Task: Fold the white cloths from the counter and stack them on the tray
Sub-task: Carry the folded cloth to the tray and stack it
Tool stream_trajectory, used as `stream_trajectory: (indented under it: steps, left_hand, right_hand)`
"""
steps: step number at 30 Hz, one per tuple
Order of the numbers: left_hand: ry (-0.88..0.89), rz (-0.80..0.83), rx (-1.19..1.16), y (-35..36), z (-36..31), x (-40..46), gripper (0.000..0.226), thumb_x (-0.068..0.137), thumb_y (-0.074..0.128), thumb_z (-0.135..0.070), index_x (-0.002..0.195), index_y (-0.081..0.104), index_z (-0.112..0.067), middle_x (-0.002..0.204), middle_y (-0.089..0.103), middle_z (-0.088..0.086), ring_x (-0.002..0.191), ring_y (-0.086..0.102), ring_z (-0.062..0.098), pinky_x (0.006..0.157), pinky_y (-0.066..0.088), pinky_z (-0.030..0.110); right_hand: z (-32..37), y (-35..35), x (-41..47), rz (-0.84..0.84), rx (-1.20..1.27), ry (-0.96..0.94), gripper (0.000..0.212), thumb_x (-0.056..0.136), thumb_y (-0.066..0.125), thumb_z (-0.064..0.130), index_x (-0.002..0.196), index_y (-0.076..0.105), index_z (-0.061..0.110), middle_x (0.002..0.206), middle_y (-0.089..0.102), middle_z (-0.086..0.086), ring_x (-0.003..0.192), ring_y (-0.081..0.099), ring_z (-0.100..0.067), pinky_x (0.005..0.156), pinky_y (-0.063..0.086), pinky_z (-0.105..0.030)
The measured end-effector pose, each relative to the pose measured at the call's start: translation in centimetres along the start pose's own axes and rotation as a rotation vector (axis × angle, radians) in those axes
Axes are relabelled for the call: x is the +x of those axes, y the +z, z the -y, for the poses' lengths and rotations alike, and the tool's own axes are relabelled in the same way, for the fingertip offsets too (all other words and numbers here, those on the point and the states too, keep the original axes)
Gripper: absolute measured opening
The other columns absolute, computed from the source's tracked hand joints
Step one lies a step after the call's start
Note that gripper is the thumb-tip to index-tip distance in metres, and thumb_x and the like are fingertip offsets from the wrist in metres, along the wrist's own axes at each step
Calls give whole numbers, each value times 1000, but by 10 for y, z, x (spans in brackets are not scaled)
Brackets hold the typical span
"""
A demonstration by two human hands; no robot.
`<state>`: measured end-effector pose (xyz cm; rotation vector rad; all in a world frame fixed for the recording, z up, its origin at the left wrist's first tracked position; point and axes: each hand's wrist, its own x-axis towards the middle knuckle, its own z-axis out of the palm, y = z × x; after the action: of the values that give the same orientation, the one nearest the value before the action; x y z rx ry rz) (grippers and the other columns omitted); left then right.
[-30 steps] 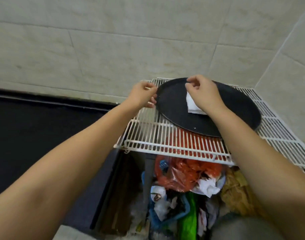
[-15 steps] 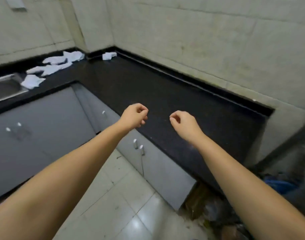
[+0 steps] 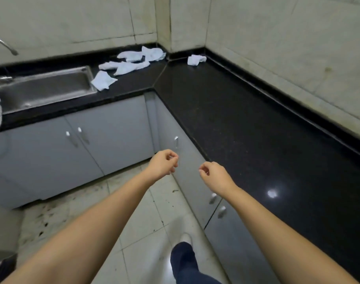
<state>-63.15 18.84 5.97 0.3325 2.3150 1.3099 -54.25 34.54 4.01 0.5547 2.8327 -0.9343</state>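
Several crumpled white cloths (image 3: 132,63) lie on the black counter (image 3: 246,128) in the far corner, to the right of the sink. One flatter cloth (image 3: 103,80) rests beside the sink's rim, and a small bunched cloth (image 3: 195,59) sits alone just right of the corner. My left hand (image 3: 164,164) and my right hand (image 3: 213,176) hang in the air in front of me, fingers curled and holding nothing, far from the cloths. The tray is out of view.
A steel sink (image 3: 46,87) with a tap (image 3: 5,45) is set in the counter at the left. Grey cabinet doors (image 3: 105,136) run below the L-shaped counter. My leg and shoe (image 3: 184,255) are over the tiled floor (image 3: 93,218).
One second ago my hands were at the black tray on the wire rack, the right on a folded cloth. My view has since swung left to the counter corner, and both hands are empty.
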Motion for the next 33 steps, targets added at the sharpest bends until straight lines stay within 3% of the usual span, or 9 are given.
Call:
stream_trajectory:
  steps: [5,10,16,21,26,28,33]
  left_hand:
    - [-91,-25,-19,-41,7,83,11,95,47,-11,93,58,-11,73,59,1,58,54,12,54,44,20]
    - [-168,-116,-99,-95,19,152,16,95,45,-9,86,56,-14,73,59,3,59,54,14,57,43,24]
    - [-195,-185,-112,-168,44,253,15,96,42,-3,91,55,-9,69,54,3,36,50,-4,42,39,12]
    - [-154,-147,-35,-247,59,348,13,95,44,-6,92,56,-10,69,55,1,55,51,11,47,41,13]
    - [-168,-179,127,-337,82,423,17,90,50,-11,83,60,-23,68,59,-2,74,62,23,68,50,31]
    - [-184,-187,241,-359,89,446,14,91,51,-13,96,62,-18,79,60,0,82,61,22,73,47,30]
    - [-77,-247,670,-384,113,496,34,90,52,-18,124,51,-16,121,52,7,112,49,26,91,44,37]
  right_hand:
    - [33,-1,104,52,37,-34,25,96,47,22,107,64,8,109,59,-9,94,59,-22,81,47,-31]
    - [80,8,197,136,61,-90,18,95,47,18,94,63,12,90,59,-3,85,56,-20,71,38,-25]
    - [139,37,309,180,69,-119,22,95,48,19,104,66,10,108,66,-9,97,61,-23,76,39,-24]
    - [203,60,417,155,86,-97,21,94,48,18,103,66,10,109,67,-10,100,61,-24,83,43,-27]
    - [282,86,500,203,64,-127,24,96,45,18,104,64,6,107,64,-13,99,59,-28,81,44,-32]
    - [305,95,526,239,60,-149,25,97,44,17,109,64,8,112,63,-11,101,59,-25,83,44,-31]
    - [346,120,592,322,11,-166,27,96,45,17,117,61,12,119,57,-12,105,58,-28,91,47,-36]
